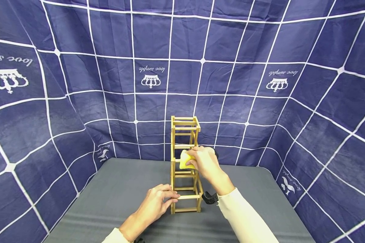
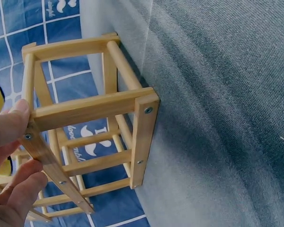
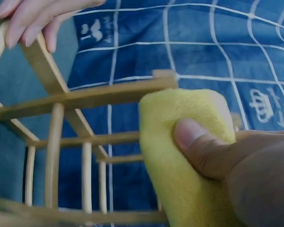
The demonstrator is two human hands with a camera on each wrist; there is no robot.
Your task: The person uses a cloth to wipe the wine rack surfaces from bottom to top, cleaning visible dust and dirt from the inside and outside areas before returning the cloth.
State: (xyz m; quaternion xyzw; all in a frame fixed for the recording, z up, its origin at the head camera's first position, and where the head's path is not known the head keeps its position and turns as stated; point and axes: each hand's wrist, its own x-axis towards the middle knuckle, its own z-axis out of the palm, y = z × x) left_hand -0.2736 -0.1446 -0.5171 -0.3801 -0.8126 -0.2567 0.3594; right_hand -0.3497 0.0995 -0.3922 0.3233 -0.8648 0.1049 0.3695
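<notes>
A tall, narrow wooden rack (image 1: pixel 188 197) with several open tiers stands on the grey surface in the head view. My left hand (image 1: pixel 158 199) grips its lower front left corner, and the left wrist view shows the fingers (image 2: pixel 20 124) on both sides of a slat. Higher up, my right hand (image 1: pixel 205 161) holds a fuzzy yellow cloth (image 1: pixel 185 160) against the rack. In the right wrist view the thumb (image 3: pixel 194 137) presses on the folded cloth (image 3: pixel 163 151), which covers the end of a wooden bar (image 3: pixel 104 96). The fingers behind the cloth are hidden.
A grey cloth-covered surface (image 1: pixel 118 182) spreads around the rack. Blue fabric with white grid lines (image 1: pixel 225 37) hangs behind it and along both sides. A black strap (image 1: pixel 210 197) is at the right wrist.
</notes>
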